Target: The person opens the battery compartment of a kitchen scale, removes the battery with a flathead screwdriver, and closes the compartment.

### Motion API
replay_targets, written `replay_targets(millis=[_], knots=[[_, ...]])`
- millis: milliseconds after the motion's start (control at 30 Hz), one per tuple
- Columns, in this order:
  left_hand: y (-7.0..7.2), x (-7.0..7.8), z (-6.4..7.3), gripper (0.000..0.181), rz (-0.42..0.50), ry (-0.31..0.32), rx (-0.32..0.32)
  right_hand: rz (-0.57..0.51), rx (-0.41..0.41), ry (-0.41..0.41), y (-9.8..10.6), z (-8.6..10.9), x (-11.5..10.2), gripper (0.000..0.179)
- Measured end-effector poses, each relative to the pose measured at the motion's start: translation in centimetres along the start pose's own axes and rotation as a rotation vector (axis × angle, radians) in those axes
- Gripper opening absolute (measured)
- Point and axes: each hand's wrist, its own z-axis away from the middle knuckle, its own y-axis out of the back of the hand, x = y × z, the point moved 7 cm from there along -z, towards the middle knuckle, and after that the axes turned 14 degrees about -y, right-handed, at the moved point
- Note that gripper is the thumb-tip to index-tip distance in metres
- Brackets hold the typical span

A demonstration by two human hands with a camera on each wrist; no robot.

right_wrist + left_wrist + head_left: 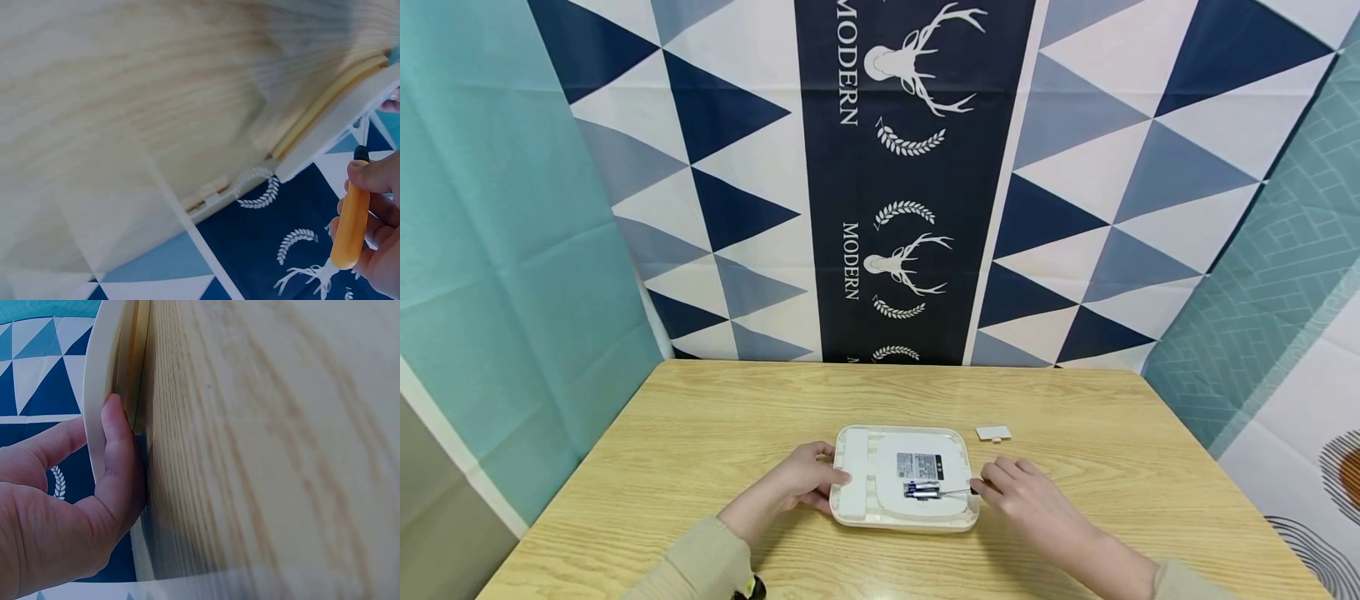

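Observation:
A white, flat, rounded-rectangular device point(853, 467) lies on the table with its labelled underside up. Batteries point(922, 490) sit in its open compartment, below a grey label. My left hand point(808, 475) grips the device's left edge, thumb on top; in the left wrist view the left hand point(94, 500) pinches that rim. With my right hand point(1022, 500) I hold a screwdriver point(351, 219) with an orange handle and black collar. Its thin metal shaft reaches over the device's right edge to the batteries. Whether the tip touches them is too small to tell.
A small white tabbed cover point(993, 432) lies on the wooden table point(700, 417), just beyond the device's right corner. Patterned cloth point(917, 183) hangs behind the table's far edge, with teal cloth point(512, 208) along the left side.

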Motion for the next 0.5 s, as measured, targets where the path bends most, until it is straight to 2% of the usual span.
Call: replay_targets(millis=[267,500], knots=[[0.1,0.0,-0.1,0.056,-0.002,0.002,0.000,-0.073,-0.071,-0.066,-0.7,1.0,0.6,0.030],[0.1,0.0,0.0,0.058,-0.001,-0.003,-0.004,-0.116,-0.065,-0.082,-1.3,1.7,0.9,0.027]])
